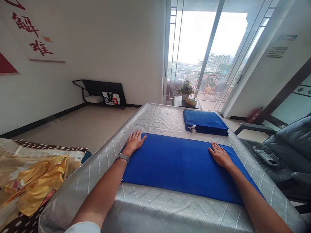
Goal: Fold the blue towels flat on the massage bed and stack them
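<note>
Your left hand (135,141) and right hand (220,155) lie flat, grip released, near opposite ends of the blue cloth (179,165), likely steadying it on the tabletop (155,200); the blue stack (206,119) sits beyond.

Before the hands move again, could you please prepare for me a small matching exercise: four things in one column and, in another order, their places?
Things:
1. left hand
2. right hand
3. blue stack
4. potted plant

Places:
A. on the small dark table by the glass door
B. palm down near the far right corner of the spread blue sheet
C. palm down at the far left corner of that same sheet
D. on the silver cover, beyond the spread sheet

Right pairs: 1-C, 2-B, 3-D, 4-A.
</note>
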Demonstrator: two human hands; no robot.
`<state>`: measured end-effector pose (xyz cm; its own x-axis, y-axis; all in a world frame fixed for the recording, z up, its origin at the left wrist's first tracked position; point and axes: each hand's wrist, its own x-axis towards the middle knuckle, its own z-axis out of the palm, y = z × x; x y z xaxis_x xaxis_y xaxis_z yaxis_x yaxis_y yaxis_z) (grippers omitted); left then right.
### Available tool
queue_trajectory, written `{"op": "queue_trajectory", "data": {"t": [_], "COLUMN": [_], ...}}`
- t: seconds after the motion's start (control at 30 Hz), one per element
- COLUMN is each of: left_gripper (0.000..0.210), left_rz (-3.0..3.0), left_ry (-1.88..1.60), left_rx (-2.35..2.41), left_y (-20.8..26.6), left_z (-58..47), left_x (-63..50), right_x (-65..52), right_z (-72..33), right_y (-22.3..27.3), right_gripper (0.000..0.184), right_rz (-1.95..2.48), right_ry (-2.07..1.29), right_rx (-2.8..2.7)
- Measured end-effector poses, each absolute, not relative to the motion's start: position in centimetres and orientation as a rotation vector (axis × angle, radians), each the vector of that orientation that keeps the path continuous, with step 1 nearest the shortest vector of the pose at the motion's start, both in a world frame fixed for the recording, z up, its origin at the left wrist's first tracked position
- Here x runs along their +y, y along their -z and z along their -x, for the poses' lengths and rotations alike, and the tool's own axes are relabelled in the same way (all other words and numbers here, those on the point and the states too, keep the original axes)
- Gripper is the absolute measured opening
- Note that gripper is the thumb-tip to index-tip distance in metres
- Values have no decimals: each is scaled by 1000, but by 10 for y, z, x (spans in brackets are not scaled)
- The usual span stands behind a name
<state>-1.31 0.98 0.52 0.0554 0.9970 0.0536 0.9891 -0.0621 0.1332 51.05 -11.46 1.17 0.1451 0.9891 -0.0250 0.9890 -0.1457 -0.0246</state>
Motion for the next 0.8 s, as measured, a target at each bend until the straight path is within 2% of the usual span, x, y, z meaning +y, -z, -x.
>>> {"op": "queue_trajectory", "data": {"t": [0.17,0.47,0.67,0.8], "left_gripper": [79,81,81,80], "left_rz": [-2230,-2202,-2198,-2216], "left_ry": [-251,-220,-226,-258], "left_rx": [2119,2109,2114,2105], "left_y": [-4,-9,-12,-10], "left_z": [13,12,10,10], "left_x": [9,6,4,5], "right_x": [-127,-137,-143,-135], "right_z": [-582,-573,-518,-433], "right_y": [0,-8,-34,-45], "right_gripper": [72,70,66,68], "right_rz": [2457,2462,2269,2052], "right_ry": [-43,24,178,93], "right_rx": [-1868,-1773,-1911,-2122]}}
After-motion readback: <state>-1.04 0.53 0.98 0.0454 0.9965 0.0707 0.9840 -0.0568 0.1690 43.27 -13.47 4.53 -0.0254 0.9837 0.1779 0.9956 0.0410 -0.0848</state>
